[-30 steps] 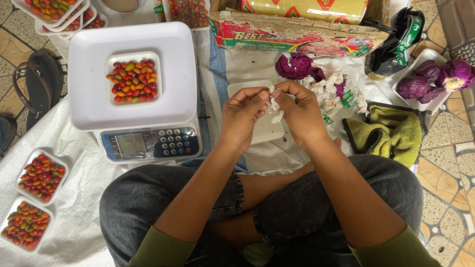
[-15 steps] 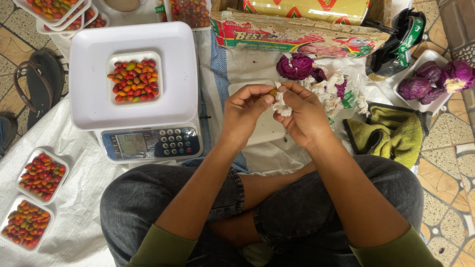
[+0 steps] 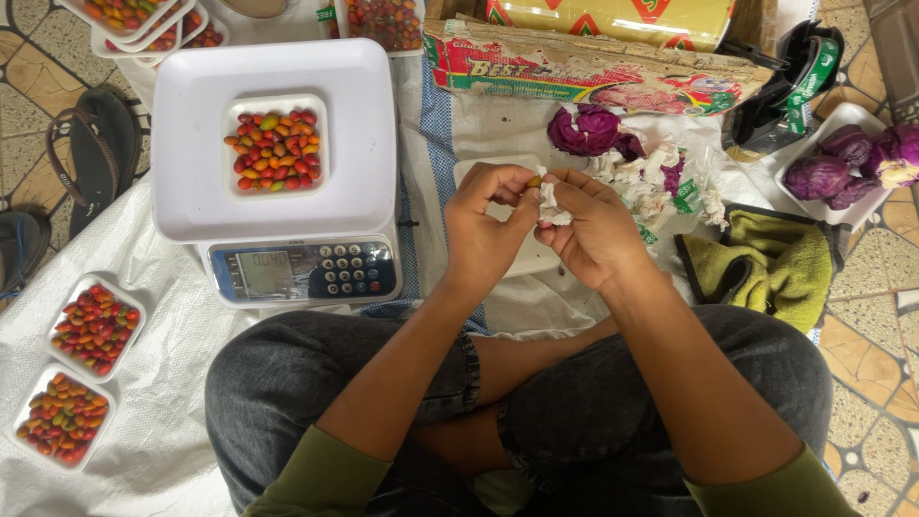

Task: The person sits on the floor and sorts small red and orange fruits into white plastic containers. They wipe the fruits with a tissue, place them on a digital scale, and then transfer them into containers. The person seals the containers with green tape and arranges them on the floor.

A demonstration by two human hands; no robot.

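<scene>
I sit cross-legged on a white sheet. My left hand (image 3: pixel 486 225) pinches a small yellowish fruit (image 3: pixel 534 181) at its fingertips. Touching it from the right, my right hand (image 3: pixel 595 232) holds a crumpled white tissue (image 3: pixel 550 203). Both hands hover over an empty white tray (image 3: pixel 479 170). To the left stands a white weighing scale (image 3: pixel 278 206) bearing a tray of small red, orange and green fruits (image 3: pixel 276 146).
Two filled fruit trays (image 3: pixel 94 325) lie at lower left, more trays at the top. A cling-film box (image 3: pixel 593 67) lies at the back, purple cabbage pieces (image 3: pixel 593 129) near it, a tray of purple cabbage (image 3: pixel 847 165) and a green cloth (image 3: pixel 771 263) at right. Sandals (image 3: pixel 91 144) at left.
My two hands stayed together over the empty tray, shifting only slightly. My fingers turned the small fruit against the tissue.
</scene>
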